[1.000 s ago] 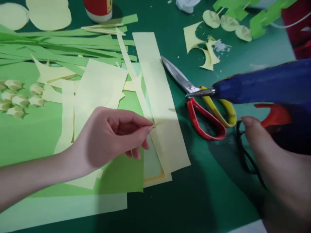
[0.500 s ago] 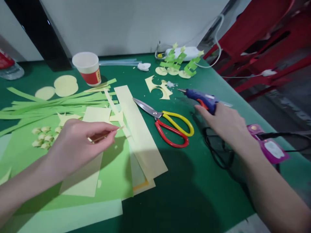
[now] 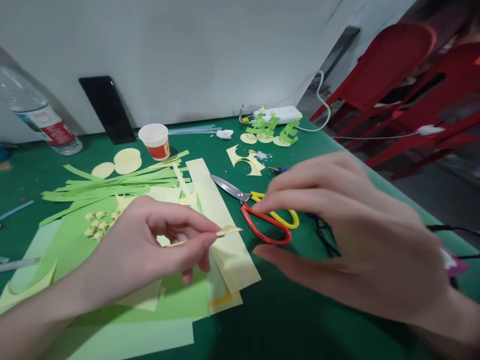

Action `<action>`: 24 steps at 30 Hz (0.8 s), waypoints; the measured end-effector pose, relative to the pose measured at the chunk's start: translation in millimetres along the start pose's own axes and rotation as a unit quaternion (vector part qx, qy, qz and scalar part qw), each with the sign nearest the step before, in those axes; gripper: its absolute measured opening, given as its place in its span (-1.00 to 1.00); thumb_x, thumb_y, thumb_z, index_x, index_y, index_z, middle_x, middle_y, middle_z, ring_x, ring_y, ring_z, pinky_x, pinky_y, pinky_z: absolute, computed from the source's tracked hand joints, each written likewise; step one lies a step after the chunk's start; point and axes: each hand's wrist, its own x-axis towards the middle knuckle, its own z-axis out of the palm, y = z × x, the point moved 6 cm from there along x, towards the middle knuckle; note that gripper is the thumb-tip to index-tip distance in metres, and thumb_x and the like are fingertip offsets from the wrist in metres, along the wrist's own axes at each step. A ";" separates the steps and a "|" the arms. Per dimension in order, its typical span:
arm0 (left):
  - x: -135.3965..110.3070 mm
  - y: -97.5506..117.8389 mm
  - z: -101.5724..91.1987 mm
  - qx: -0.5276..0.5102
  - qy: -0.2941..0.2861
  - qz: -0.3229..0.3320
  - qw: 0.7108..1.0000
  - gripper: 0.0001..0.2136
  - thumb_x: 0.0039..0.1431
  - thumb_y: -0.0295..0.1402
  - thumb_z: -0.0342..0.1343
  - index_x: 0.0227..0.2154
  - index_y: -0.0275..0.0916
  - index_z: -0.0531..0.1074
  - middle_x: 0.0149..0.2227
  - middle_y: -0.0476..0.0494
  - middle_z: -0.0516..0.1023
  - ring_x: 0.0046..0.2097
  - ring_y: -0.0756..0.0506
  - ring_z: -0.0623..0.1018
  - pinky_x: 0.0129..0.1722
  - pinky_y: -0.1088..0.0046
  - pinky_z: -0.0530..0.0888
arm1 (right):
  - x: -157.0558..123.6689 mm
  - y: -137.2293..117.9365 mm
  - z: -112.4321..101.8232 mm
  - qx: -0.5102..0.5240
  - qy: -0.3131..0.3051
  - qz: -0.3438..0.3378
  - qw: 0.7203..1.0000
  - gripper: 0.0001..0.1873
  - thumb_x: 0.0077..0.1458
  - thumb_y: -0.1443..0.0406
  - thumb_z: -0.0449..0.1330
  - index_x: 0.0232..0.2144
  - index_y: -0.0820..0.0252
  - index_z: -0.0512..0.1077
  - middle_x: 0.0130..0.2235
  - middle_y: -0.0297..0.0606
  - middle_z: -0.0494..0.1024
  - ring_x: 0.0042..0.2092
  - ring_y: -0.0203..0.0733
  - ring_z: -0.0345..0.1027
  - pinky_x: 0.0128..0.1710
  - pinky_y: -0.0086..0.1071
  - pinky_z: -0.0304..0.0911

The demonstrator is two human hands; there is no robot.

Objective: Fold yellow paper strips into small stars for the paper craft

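Observation:
Between thumb and index finger, my left hand (image 3: 150, 245) pinches a narrow pale-yellow paper strip (image 3: 228, 230); its tip sticks out to the right. My right hand (image 3: 345, 235) is empty, thumb and fingers spread apart, in the air over the handles of the scissors (image 3: 243, 196). Behind that hand the blue glue gun (image 3: 277, 170) lies on the table, mostly hidden, with its nozzle showing. Under my left hand are green paper sheets (image 3: 183, 295) and a cluster of small folded paper stars (image 3: 99, 225). A long cream paper strip (image 3: 210, 190) lies beside the scissors.
A paper cup (image 3: 154, 142), a phone (image 3: 107, 107) and a water bottle (image 3: 45, 115) stand along the wall. Green paper strips (image 3: 108, 187), paper scraps (image 3: 247, 160) and small green paper plants (image 3: 266, 122) lie about. Red chairs (image 3: 386, 65) stand beyond the right edge.
My right hand has let go of the glue gun and moved left toward my left hand. My left hand, still pinching the strip, has moved right. The view has tilted up.

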 end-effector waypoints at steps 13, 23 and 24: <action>1.7 -9.3 2.8 -0.014 -0.044 0.012 0.999 -0.88 -0.05 -0.50 0.13 -0.54 -0.19 0.54 -0.70 0.10 0.47 -0.66 0.11 0.44 -0.68 0.75 0.32 | 9.8 -0.8 27.5 0.164 -0.064 0.015 0.984 -0.88 0.00 0.46 0.18 -0.43 0.19 0.32 -0.44 -0.36 0.44 -0.34 -0.32 0.25 -0.31 -0.36 0.24; 3.2 -8.4 7.2 0.077 -0.113 0.039 0.990 -0.82 0.00 -0.53 0.07 -0.50 -0.20 0.55 -0.72 0.10 0.43 -0.67 0.13 0.41 -0.69 0.78 0.28 | 6.2 -5.0 28.9 0.168 -0.063 0.008 0.984 -0.88 0.02 0.47 0.18 -0.42 0.19 0.33 -0.45 -0.38 0.45 -0.37 -0.35 0.25 -0.31 -0.38 0.27; 3.3 -8.7 7.2 0.077 -0.115 0.034 0.990 -0.82 0.01 -0.52 0.06 -0.50 -0.21 0.55 -0.72 0.10 0.43 -0.67 0.12 0.41 -0.69 0.78 0.28 | 5.6 -5.1 28.2 0.159 -0.062 0.008 0.985 -0.88 0.02 0.47 0.19 -0.42 0.19 0.34 -0.45 -0.38 0.45 -0.37 -0.34 0.25 -0.31 -0.38 0.28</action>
